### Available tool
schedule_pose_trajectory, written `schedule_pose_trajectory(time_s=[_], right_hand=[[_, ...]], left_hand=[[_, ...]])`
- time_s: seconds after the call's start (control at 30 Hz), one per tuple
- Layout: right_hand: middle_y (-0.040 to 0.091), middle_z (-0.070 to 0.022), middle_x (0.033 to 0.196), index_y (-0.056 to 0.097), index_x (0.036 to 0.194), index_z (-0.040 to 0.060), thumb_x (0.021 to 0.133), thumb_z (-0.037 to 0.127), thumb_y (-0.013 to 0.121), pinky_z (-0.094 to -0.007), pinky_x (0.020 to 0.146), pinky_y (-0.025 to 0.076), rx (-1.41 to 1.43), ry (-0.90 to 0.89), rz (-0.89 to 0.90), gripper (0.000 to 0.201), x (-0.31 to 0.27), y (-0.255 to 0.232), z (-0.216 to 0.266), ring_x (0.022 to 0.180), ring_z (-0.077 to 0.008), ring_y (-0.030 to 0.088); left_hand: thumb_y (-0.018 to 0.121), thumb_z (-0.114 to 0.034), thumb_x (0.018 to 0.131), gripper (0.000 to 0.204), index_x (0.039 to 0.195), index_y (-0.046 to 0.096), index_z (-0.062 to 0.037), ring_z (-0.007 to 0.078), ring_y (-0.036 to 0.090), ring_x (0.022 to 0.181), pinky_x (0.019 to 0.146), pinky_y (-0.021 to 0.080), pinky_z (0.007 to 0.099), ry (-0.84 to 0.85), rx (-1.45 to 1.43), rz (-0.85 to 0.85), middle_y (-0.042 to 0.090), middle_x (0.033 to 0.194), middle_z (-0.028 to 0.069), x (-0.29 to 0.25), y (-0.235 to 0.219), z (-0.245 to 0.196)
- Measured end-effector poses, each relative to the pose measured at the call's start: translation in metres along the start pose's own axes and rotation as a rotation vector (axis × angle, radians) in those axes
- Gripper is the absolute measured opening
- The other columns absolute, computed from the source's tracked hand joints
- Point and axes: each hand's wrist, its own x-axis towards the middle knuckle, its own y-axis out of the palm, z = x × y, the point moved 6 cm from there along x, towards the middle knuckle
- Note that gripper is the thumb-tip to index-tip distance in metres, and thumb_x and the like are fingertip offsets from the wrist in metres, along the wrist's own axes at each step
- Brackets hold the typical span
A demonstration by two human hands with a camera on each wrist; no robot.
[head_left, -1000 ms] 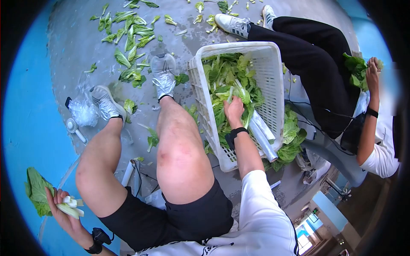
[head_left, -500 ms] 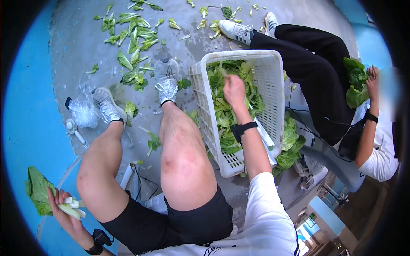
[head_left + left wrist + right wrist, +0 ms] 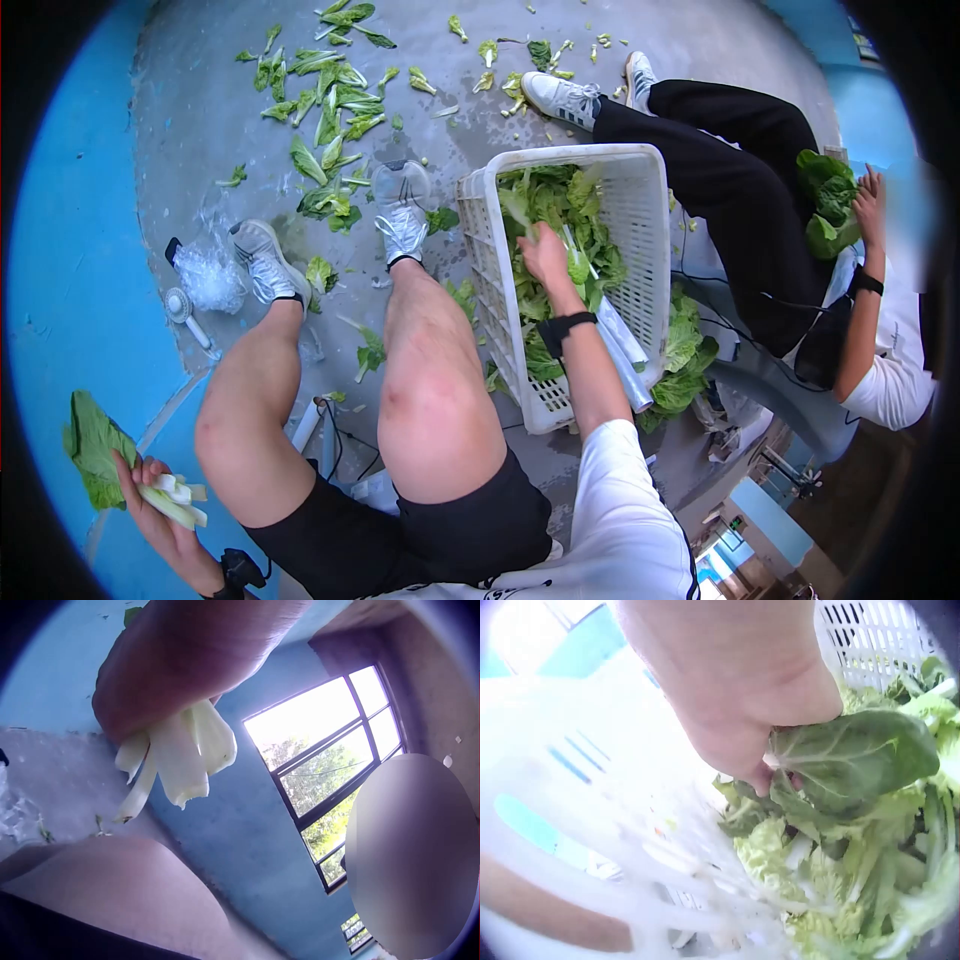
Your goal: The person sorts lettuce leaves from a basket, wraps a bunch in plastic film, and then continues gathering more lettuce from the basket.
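Observation:
In the head view my left hand [image 3: 152, 500] grips a small bunch of leafy greens [image 3: 98, 450] at the lower left, beside my knee. Their cut white stems [image 3: 180, 754] stick out below the fingers in the left wrist view. Inside the white plastic crate [image 3: 640, 225], my right hand [image 3: 545, 254] pinches a dark green cabbage leaf [image 3: 862, 757] by its stem end. Around and beneath that leaf lies a heap of loose cabbage leaves [image 3: 840, 892]. A foil-like roll [image 3: 622, 360] leans across the crate's near right corner, close to my right wrist.
Several loose leaves [image 3: 335, 100] are scattered on the grey floor [image 3: 200, 110]. A clear plastic bag [image 3: 212, 278] and a small white handheld fan [image 3: 182, 308] lie left of my shoes. At right, another seated person [image 3: 868, 210] holds leafy greens [image 3: 826, 205]; black cables run nearby.
My right hand has lifted from the heap and moved about within the crate, and now pinches a leaf there. The left hand keeps its bunch. The head view has shifted slightly.

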Motion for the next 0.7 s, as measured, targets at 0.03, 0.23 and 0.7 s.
schedule_pose_trajectory(time_s=[0.03, 0.23, 0.7], right_hand=[[0.064, -0.0262, 0.097, 0.057, 0.111, -0.0012, 0.079, 0.027, 0.070, -0.0451, 0.079, 0.049, -0.003, -0.002, -0.006, 0.045, -0.007, -0.015, -0.005, 0.092, -0.0416, 0.062], [0.067, -0.0193, 0.089, 0.061, 0.106, -0.0003, 0.081, 0.038, 0.071, -0.0374, 0.074, 0.049, 0.377, 0.037, -0.070, 0.047, -0.061, -0.091, -0.039, 0.082, -0.0306, 0.065], [0.066, -0.0061, 0.082, 0.062, 0.101, 0.0004, 0.088, 0.021, 0.066, -0.0263, 0.069, 0.046, 0.645, -0.212, -0.272, 0.026, -0.216, -0.195, 0.026, 0.075, -0.0100, 0.058]], left_hand=[[0.056, -0.022, 0.097, 0.026, 0.079, 0.047, -0.0050, 0.0092, 0.041, 0.059, 0.060, 0.046, 0.0237, -0.001, -0.006, 0.004, 0.039, 0.069, 0.0011, -0.008, 0.014, 0.000], [0.056, -0.023, 0.096, 0.035, 0.113, 0.047, 0.0068, 0.0127, 0.053, 0.068, 0.069, 0.056, 0.0236, -0.312, -0.221, 0.357, 0.054, 0.088, 0.0083, -0.036, 0.033, 0.004], [0.048, -0.028, 0.100, 0.021, 0.096, 0.051, -0.0069, 0.0079, 0.045, 0.056, 0.053, 0.040, 0.0253, -0.393, 0.170, 0.927, 0.048, 0.069, 0.0001, -0.157, 0.117, 0.068]])
